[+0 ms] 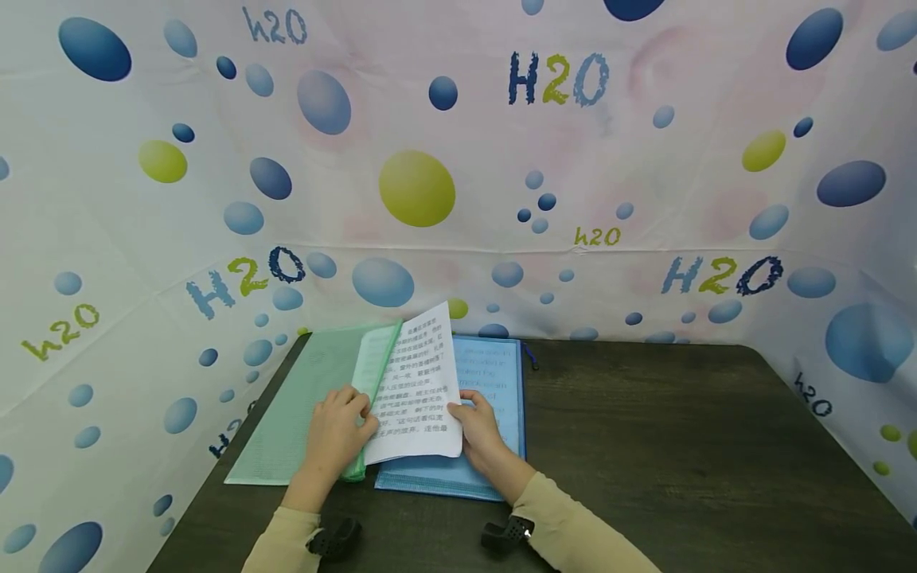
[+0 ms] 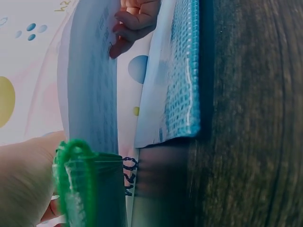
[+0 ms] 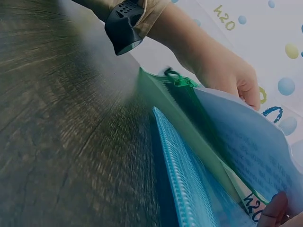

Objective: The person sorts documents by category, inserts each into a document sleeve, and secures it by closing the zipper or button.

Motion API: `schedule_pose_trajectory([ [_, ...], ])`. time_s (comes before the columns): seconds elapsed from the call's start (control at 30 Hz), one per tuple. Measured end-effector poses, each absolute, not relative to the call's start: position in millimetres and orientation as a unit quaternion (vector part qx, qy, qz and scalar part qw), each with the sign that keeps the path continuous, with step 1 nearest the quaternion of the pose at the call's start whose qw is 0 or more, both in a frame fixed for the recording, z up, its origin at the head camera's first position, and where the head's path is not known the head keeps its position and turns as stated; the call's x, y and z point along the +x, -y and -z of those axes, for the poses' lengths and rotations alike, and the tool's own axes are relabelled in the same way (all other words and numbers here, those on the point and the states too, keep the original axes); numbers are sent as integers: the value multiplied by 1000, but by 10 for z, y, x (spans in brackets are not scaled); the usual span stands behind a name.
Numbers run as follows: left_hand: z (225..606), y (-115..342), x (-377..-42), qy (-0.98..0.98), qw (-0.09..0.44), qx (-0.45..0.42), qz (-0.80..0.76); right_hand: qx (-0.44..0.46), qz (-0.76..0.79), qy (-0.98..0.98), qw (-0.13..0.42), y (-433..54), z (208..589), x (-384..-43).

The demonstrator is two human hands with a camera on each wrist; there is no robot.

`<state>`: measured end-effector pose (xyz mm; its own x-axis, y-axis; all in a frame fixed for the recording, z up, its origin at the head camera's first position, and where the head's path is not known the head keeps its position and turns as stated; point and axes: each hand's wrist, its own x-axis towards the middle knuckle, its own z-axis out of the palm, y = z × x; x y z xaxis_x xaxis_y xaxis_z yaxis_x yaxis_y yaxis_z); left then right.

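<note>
A green mesh zip pouch [image 1: 275, 430] lies at the left, its zipper edge lifted along the right side. My left hand [image 1: 335, 430] pinches this edge; the green zipper end [image 2: 75, 175] shows beside the thumb in the left wrist view. My right hand [image 1: 487, 438] holds a white printed sheet [image 1: 423, 382] by its right edge, thumb on the front. The sheet stands tilted, its left edge at the pouch's opening. Under it lies a blue mesh zip pouch [image 1: 494, 374], which the sheet partly covers. In the right wrist view only the right fingertips [image 3: 274, 210] show.
Both pouches rest on a dark wood-grain table [image 1: 666, 446]. A small dark blue zipper pull [image 1: 531, 356] sticks out at the blue pouch's far right corner. Behind the table hangs a white sheet of fabric [image 1: 487, 255] with dots and H2O lettering. Each wrist wears a black strap device [image 1: 505, 533].
</note>
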<state>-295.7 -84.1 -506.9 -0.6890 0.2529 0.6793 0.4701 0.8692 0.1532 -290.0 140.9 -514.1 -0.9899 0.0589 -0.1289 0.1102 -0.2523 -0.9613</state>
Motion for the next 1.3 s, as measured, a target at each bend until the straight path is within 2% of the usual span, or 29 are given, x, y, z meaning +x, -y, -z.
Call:
schedule_pose_trajectory([
  [0.67,5065,853,-2977,885,379,-219,159,59,795,-603,13,-1135,5143,-2918],
  [1.3,5051,862,-2978,885,377,-223,155,54,800,-596,49,-947,5115,-2949],
])
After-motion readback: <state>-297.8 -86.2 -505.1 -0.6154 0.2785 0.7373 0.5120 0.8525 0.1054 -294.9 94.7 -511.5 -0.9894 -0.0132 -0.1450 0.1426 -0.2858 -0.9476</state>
